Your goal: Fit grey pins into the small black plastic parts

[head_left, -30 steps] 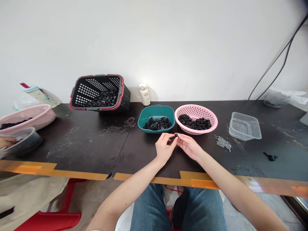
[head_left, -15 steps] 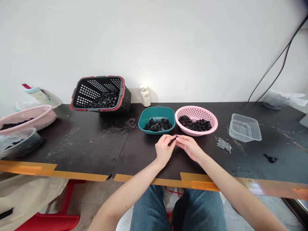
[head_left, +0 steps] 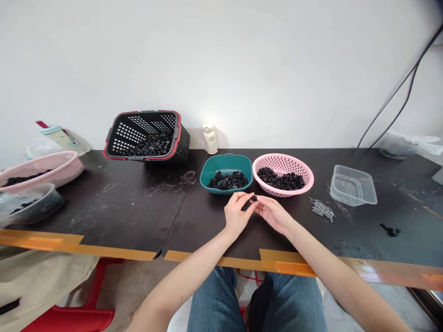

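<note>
Reaching out over blue denim jeans (head_left: 216, 302), the person's left hand (head_left: 237, 213) and right hand (head_left: 273, 214) came together in front of a round pink perforated plastic basket (head_left: 306, 180). Both hands were clenched lightly on a small black plastic piece (head_left: 254, 198), grasping it between their fingertips just short of the basket's near rim, without touching it. Nearer the person than the basket ran the orange-taped edge (head_left: 287, 268) of a scuffed black table (head_left: 194, 230). To the basket's right lay a scatter of small grey pieces (head_left: 321, 210), and farther right a clear rectangular plastic tray (head_left: 353, 186) and a small black clump (head_left: 391, 229). Directly left of the basket, a teal plastic tub (head_left: 226, 157) held a heap of black pieces (head_left: 227, 180), and the basket held a similar heap (head_left: 281, 180). Beyond and left of the basket stood a white bottle (head_left: 210, 138) against the wall and a tilted black-and-red perforated crate (head_left: 177, 131) with more black pieces (head_left: 152, 145) inside. Well left of the basket sat a pale pink tub (head_left: 69, 161) and a clear tub (head_left: 51, 198).
</note>
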Demonstrator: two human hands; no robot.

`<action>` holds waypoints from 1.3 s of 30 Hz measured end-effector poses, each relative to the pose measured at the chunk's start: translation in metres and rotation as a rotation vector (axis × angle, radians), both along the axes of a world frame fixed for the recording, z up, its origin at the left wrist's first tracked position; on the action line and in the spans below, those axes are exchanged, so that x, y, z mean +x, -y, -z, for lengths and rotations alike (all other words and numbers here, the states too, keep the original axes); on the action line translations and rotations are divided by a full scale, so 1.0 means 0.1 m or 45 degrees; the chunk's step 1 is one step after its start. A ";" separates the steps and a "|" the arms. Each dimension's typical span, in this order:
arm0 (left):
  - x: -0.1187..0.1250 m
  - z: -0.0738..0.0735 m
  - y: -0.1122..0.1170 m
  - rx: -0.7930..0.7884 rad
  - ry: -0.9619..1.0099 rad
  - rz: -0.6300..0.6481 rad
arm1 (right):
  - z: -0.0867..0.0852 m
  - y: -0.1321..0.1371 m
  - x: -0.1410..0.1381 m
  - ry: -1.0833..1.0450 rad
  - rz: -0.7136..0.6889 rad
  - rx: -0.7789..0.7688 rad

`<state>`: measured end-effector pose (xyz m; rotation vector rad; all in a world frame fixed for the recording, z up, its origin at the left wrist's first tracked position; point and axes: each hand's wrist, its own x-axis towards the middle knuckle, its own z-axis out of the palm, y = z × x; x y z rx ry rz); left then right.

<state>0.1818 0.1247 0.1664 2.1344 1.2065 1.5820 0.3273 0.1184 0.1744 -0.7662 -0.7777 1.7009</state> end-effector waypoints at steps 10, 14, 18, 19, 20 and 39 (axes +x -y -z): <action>-0.01 0.05 -0.01 0.087 0.063 -0.011 | -0.01 0.01 -0.01 0.272 0.207 0.222; -0.02 0.05 -0.01 0.112 0.047 0.002 | -0.01 0.02 -0.01 0.414 0.270 0.369; -0.03 0.05 -0.01 0.127 -0.027 0.002 | -0.04 0.06 -0.01 0.499 0.310 0.429; -0.03 0.05 -0.01 0.132 -0.050 -0.002 | -0.05 0.07 -0.02 0.507 0.316 0.428; -0.03 0.05 -0.01 0.135 -0.074 -0.004 | -0.06 0.08 -0.02 0.506 0.320 0.421; 0.02 0.00 0.05 0.029 -0.032 0.039 | -0.03 0.03 0.02 0.001 0.025 0.053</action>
